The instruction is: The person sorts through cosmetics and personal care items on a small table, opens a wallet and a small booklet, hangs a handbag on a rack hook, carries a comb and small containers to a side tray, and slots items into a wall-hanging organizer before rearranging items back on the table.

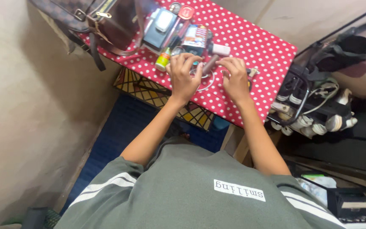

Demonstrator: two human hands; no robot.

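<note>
Working over the red polka-dot table (255, 46), we have both hands among small clutter; the left hand (183, 76) has fingers curled down on a thin white loop (206, 85), though whether it is actually pinched we cannot tell; the right hand (235, 78) rests fingertips-down just beside it, closure likewise unclear. A brown tube (209, 64) lies between the hands — touching neither, as far as visible; a yellow-green bottle (163, 59) stands near the left hand. We judge sorting is under way; lifting the loop calls for a fine pinch.
</note>
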